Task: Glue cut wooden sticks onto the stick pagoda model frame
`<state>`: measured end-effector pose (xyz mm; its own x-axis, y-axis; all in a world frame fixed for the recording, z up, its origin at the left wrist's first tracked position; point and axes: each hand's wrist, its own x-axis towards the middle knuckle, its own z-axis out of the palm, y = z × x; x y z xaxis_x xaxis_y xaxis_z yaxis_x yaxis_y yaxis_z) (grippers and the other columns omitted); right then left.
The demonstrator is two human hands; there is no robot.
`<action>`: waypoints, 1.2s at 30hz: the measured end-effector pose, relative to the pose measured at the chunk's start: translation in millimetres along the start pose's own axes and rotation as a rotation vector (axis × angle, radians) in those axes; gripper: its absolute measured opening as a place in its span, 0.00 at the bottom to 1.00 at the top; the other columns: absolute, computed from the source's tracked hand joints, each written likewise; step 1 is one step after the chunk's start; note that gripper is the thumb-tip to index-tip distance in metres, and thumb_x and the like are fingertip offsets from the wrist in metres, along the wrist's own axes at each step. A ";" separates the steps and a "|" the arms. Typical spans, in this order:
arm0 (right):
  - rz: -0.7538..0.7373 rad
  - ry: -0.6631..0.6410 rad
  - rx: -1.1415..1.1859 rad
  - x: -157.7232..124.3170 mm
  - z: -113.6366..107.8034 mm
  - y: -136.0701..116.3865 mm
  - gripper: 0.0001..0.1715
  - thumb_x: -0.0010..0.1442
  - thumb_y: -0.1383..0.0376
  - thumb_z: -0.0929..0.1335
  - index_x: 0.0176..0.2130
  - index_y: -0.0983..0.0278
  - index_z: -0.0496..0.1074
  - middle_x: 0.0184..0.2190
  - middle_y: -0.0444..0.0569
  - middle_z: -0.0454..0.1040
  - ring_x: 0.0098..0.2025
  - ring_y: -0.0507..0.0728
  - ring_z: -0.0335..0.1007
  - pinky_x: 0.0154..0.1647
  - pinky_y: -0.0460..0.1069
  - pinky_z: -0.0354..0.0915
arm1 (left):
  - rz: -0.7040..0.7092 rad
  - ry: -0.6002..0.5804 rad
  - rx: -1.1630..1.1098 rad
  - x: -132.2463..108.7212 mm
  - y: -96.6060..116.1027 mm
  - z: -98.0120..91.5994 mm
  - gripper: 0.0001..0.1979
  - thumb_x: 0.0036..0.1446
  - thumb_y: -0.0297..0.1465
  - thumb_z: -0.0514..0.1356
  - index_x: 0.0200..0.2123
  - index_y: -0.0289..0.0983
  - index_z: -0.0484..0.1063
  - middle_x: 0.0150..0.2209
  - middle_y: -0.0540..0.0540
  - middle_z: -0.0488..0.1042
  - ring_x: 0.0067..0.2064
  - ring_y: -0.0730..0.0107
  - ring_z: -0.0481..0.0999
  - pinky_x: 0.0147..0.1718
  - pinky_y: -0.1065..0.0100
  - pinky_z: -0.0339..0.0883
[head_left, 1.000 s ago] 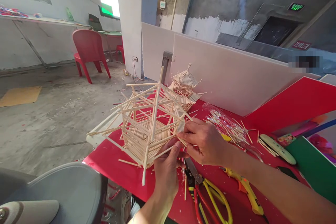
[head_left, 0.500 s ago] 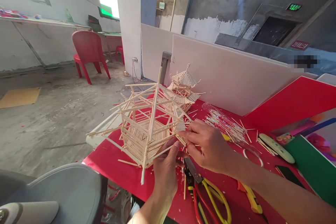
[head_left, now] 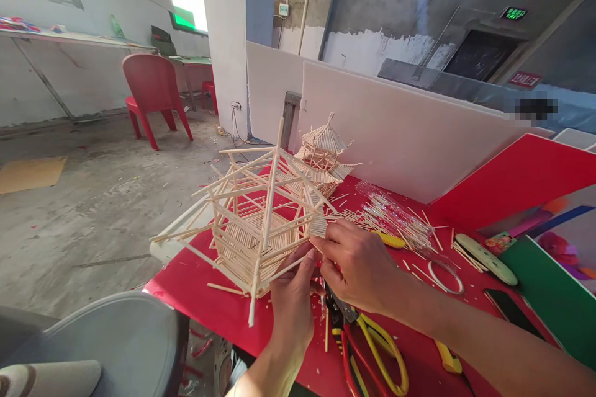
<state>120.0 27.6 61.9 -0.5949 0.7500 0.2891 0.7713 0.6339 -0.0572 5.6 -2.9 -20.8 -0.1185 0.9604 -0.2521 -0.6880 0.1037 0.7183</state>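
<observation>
A pavilion-like model of thin wooden sticks (head_left: 261, 242), with an open frame and a floor of close-laid sticks, stands on the red tabletop (head_left: 186, 276). My left hand (head_left: 291, 298) grips its near right corner, thumb on top and the other fingers partly hidden behind the sticks. At that same corner my right hand (head_left: 356, 263) is closed in a pinch on a wooden stick, most of which the fingers hide. Just below my hands lie pliers (head_left: 342, 329) with red handles and scissors (head_left: 384, 347) with yellow handles.
Behind stands a second stick model (head_left: 323, 155) with a pointed roof. Loose sticks in a clear bag (head_left: 391, 217), a yellow cutter (head_left: 447, 356), a tape ring (head_left: 446, 277) and a phone (head_left: 510, 310) lie to the right. White boards (head_left: 372, 130) line the back; a grey stool (head_left: 130, 335) is front left.
My right hand has shifted slightly down at the model's corner, and its fingers have drawn closer together. My left hand keeps its hold; the whole view has moved a little.
</observation>
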 end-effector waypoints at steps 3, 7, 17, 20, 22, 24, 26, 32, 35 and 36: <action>0.039 -0.017 0.001 3.9 -1.6 1.5 0.13 0.59 0.69 0.65 0.40 0.61 0.78 0.32 0.48 0.73 0.38 0.57 0.66 0.37 0.51 0.59 | -0.013 0.001 -0.001 -0.2 1.0 1.5 0.21 0.51 0.38 0.70 0.47 0.36 0.80 0.40 0.40 0.82 0.28 0.72 0.76 0.20 0.75 0.65; 0.052 -0.029 -0.019 6.0 -2.3 1.7 0.09 0.59 0.69 0.66 0.36 0.61 0.77 0.32 0.48 0.73 0.38 0.57 0.66 0.37 0.51 0.58 | -0.009 -0.003 0.011 0.0 1.8 1.2 0.21 0.50 0.38 0.70 0.47 0.36 0.80 0.40 0.40 0.81 0.27 0.72 0.75 0.19 0.75 0.64; 0.089 -0.035 -0.021 5.2 -4.4 -0.7 0.10 0.61 0.68 0.65 0.37 0.60 0.78 0.32 0.46 0.74 0.37 0.55 0.67 0.36 0.50 0.57 | -0.019 0.007 0.010 0.8 0.4 0.8 0.24 0.49 0.39 0.70 0.49 0.37 0.80 0.39 0.40 0.81 0.28 0.71 0.75 0.20 0.75 0.64; 0.066 -0.026 -0.051 6.4 -3.9 -0.1 0.11 0.60 0.68 0.65 0.37 0.60 0.78 0.32 0.46 0.74 0.38 0.55 0.67 0.36 0.50 0.57 | -0.023 0.007 0.005 0.6 1.3 1.2 0.22 0.49 0.39 0.71 0.48 0.37 0.80 0.39 0.41 0.81 0.28 0.72 0.75 0.20 0.75 0.64; 0.062 -0.023 -0.055 7.1 -3.7 -0.1 0.11 0.59 0.68 0.65 0.38 0.60 0.78 0.32 0.46 0.74 0.38 0.55 0.67 0.36 0.50 0.56 | -0.027 0.009 0.007 0.5 2.1 1.6 0.22 0.49 0.39 0.71 0.47 0.36 0.81 0.37 0.41 0.81 0.27 0.73 0.74 0.19 0.76 0.63; 0.066 -0.024 -0.059 7.5 -4.0 -0.1 0.11 0.59 0.69 0.65 0.38 0.60 0.78 0.31 0.46 0.74 0.38 0.55 0.67 0.35 0.50 0.56 | -0.030 0.011 0.007 0.2 3.1 2.3 0.23 0.48 0.39 0.71 0.47 0.36 0.81 0.36 0.41 0.81 0.27 0.73 0.75 0.19 0.76 0.62; 0.066 -0.028 -0.065 7.7 -4.7 0.2 0.11 0.59 0.69 0.65 0.37 0.60 0.78 0.31 0.46 0.74 0.37 0.55 0.67 0.35 0.50 0.55 | -0.028 0.016 0.005 -0.1 3.6 2.8 0.23 0.47 0.39 0.71 0.47 0.36 0.80 0.35 0.42 0.81 0.26 0.73 0.75 0.19 0.76 0.62; 0.049 -0.025 -0.111 7.2 -4.8 -2.5 0.09 0.58 0.69 0.65 0.33 0.61 0.76 0.30 0.46 0.72 0.37 0.56 0.65 0.33 0.50 0.54 | -0.017 0.016 0.011 1.2 -1.3 -0.3 0.22 0.49 0.39 0.71 0.46 0.36 0.81 0.34 0.42 0.81 0.27 0.71 0.75 0.20 0.75 0.64; 0.041 -0.018 -0.150 6.0 -3.8 -7.3 0.09 0.58 0.69 0.65 0.33 0.62 0.75 0.30 0.48 0.72 0.38 0.57 0.65 0.31 0.51 0.53 | -0.008 -0.007 0.008 2.7 -3.8 -1.6 0.20 0.50 0.39 0.70 0.46 0.36 0.81 0.36 0.42 0.82 0.27 0.72 0.75 0.20 0.74 0.65; 0.036 -0.020 -0.161 5.4 -3.8 -9.0 0.09 0.58 0.69 0.65 0.33 0.63 0.75 0.30 0.48 0.72 0.38 0.57 0.65 0.31 0.51 0.52 | -0.008 -0.013 0.007 3.0 -3.8 -1.4 0.20 0.50 0.38 0.70 0.45 0.36 0.81 0.36 0.42 0.82 0.27 0.73 0.74 0.20 0.75 0.65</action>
<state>110.8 25.2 67.6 -0.5695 0.7762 0.2707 0.8174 0.5694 0.0870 6.8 -0.8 -25.2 -0.1037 0.9629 -0.2491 -0.6838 0.1129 0.7208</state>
